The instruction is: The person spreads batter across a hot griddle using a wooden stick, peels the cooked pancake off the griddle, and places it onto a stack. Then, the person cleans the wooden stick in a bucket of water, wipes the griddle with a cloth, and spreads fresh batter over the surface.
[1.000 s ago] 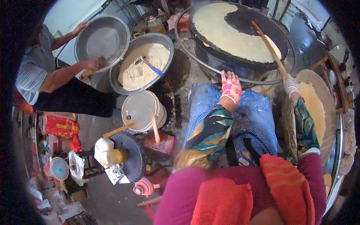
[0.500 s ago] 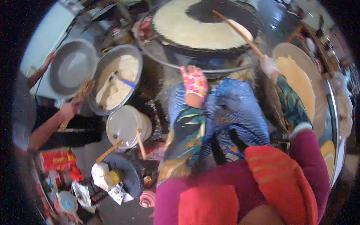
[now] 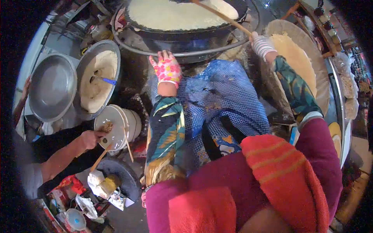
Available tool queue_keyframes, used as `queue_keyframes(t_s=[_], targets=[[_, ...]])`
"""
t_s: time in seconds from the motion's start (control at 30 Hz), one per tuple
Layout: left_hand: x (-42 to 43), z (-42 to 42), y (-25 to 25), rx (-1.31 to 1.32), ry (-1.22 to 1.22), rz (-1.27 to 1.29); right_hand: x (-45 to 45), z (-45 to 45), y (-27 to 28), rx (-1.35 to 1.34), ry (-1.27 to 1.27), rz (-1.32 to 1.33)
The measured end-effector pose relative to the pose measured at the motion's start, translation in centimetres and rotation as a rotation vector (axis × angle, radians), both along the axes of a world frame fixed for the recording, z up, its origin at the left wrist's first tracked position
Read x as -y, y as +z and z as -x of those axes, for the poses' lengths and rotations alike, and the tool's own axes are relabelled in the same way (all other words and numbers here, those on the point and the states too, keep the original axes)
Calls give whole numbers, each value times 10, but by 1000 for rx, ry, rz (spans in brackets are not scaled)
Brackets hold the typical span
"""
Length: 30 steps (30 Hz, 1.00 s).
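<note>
My left hand [image 3: 167, 69], in a pink and yellow patterned glove with bare-looking fingertips, rests palm down near the metal ring [image 3: 186, 54] around the griddle, its fingers spread and holding nothing. My right hand [image 3: 262, 46], in a whitish striped glove, grips a long wooden stick [image 3: 223, 16] whose far end reaches over the griddle. Pale batter [image 3: 175, 15] covers much of the dark griddle, and the top of it is cut off by the frame. A round tan flatbread [image 3: 295, 58] lies on a round mat right of my right hand.
At the left, a co-worker's hand [image 3: 92, 139] holds a small brush over a white bucket [image 3: 134, 124]; the other hand is at an empty metal basin [image 3: 53, 87]. A basin of dough [image 3: 97, 79] holds a blue-handled tool. Below stands a dark tub [image 3: 126, 176].
The view has swung, shifting the griddle up and left. The co-worker's brush has moved from beside the basins to over the white bucket. My right hand still grips the stick.
</note>
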<state>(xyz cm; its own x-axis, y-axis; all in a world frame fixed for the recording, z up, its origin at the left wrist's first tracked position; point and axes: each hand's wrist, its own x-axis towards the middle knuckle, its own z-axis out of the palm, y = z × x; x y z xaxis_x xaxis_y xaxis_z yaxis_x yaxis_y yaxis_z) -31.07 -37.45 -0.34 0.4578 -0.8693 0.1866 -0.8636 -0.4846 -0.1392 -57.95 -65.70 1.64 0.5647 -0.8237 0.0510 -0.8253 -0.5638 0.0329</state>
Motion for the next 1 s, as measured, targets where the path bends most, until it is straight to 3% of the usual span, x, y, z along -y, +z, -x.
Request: queue_keyframes(t_s=[0.17,0.23,0.27,0.33,0.4,0.47,0.53,0.6,0.83,0.97,1.0], targets=[[-4,-10,-11,66,59,-9,1,2,11,52,-66,-33],[-1,-4,7,57,99,-65,-40,-10,45,59,11,-51],[0,11,25,8,33,-97,-54,-7,45,120,162,-64],[14,32,7,14,-127,65,-57,-9,30,-30,116,-166],[26,58,10,-69,-149,10,-36,-1,24,73,18,-77],[28,61,-7,-3,-122,18,-12,-1,27,62,-95,-53],[28,58,-5,84,-110,35,1,-3,25,121,47,67],[22,54,0,57,-112,-24,-1,-1,17,113,13,102],[14,41,7,56,-97,-72,-22,-4,41,94,-91,-76],[12,31,-3,75,-61,-49,-44,3,34,-107,74,-150],[13,26,-9,113,-55,-35,-17,8,20,-50,-74,-137]])
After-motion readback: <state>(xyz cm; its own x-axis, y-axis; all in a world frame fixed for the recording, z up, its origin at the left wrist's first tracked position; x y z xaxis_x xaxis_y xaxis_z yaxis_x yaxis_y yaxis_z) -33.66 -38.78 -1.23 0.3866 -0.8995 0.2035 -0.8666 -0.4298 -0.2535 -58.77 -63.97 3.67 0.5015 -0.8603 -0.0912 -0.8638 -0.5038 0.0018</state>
